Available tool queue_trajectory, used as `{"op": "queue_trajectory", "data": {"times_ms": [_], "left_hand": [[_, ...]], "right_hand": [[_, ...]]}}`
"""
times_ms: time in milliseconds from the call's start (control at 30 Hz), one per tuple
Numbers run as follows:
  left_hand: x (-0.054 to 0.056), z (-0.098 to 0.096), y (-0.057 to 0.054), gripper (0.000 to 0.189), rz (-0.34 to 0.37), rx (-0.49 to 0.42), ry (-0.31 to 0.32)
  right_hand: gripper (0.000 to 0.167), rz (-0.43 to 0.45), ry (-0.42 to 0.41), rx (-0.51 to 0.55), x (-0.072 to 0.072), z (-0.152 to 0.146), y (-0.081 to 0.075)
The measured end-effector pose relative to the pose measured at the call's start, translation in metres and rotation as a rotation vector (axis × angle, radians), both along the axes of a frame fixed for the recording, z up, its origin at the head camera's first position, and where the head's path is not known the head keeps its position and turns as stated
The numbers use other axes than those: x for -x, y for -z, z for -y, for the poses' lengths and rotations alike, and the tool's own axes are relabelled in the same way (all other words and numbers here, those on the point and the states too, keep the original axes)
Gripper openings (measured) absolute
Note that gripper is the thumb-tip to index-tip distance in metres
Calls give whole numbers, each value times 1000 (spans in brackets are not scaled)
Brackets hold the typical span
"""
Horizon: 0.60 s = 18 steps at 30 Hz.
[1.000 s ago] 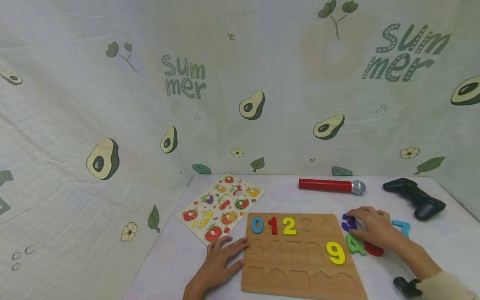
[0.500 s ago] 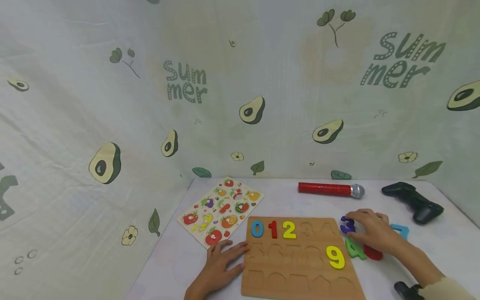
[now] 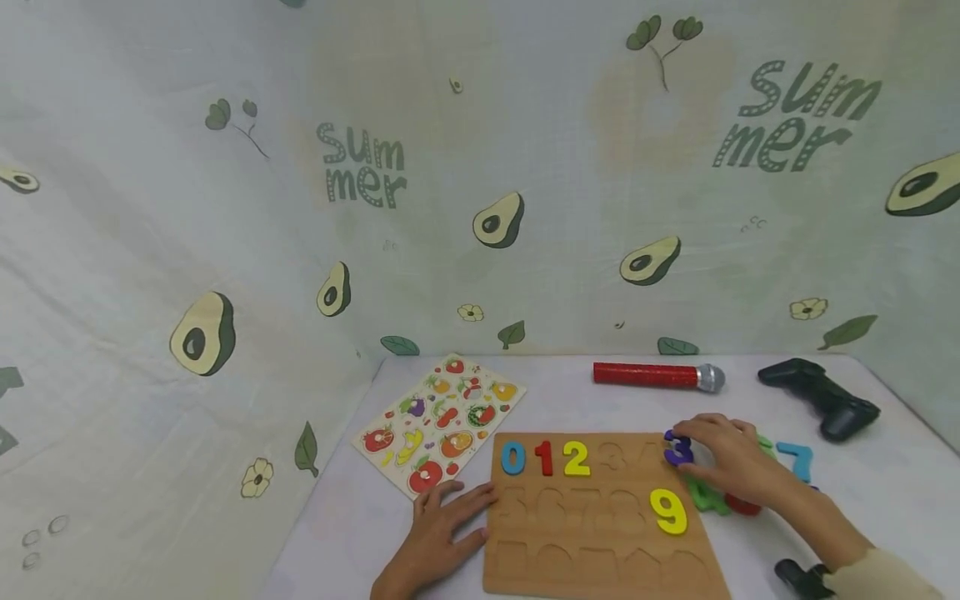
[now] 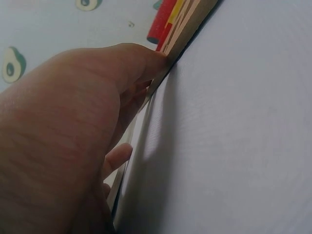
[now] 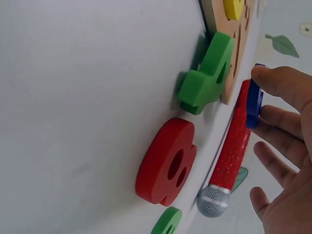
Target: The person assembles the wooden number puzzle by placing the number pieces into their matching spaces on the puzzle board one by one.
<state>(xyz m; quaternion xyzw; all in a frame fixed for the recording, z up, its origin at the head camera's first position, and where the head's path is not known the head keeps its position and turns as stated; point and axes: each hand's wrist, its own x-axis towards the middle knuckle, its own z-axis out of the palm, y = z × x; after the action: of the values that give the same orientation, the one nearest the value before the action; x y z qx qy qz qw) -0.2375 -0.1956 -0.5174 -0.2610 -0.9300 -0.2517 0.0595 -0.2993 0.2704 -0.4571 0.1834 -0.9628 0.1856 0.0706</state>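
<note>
My right hand (image 3: 731, 458) pinches a dark blue number 3 (image 3: 678, 448) between thumb and fingers, over the top right corner of a wooden number board (image 3: 570, 533). In the right wrist view the blue 3 (image 5: 253, 97) is seen edge-on, raised off the table. My left hand (image 3: 438, 533) rests at the board's left edge, fingers spread, its fingertips touching the rim. Set in the board's top row are a blue 0 (image 3: 513, 457), a red 1 (image 3: 544, 458) and a yellow 2 (image 3: 577, 459). A yellow 9 (image 3: 668, 511) lies on the board's right side.
Right of the board lie a green 4 (image 5: 207, 78), a red 8 (image 5: 168, 163) and a light blue 7 (image 3: 797, 460). Behind are a red microphone (image 3: 656, 375), a black game controller (image 3: 819, 398) and a fruit sticker sheet (image 3: 442, 421). A black object (image 3: 801, 577) lies near the right sleeve.
My right hand has moved left with the blue 3, from the table beside the board to over its corner. The left hand has stayed at the board's edge.
</note>
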Motion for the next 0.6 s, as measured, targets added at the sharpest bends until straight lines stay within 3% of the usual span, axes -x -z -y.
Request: {"op": "queue_trajectory", "data": {"times_ms": [200, 600], "left_hand": [[2, 0, 1, 45, -19, 7, -4], [5, 1, 0, 47, 43, 21, -20]], "right_hand": [[52, -3, -23, 7, 5, 9, -3], [54, -9, -88, 9, 15, 27, -5]]}}
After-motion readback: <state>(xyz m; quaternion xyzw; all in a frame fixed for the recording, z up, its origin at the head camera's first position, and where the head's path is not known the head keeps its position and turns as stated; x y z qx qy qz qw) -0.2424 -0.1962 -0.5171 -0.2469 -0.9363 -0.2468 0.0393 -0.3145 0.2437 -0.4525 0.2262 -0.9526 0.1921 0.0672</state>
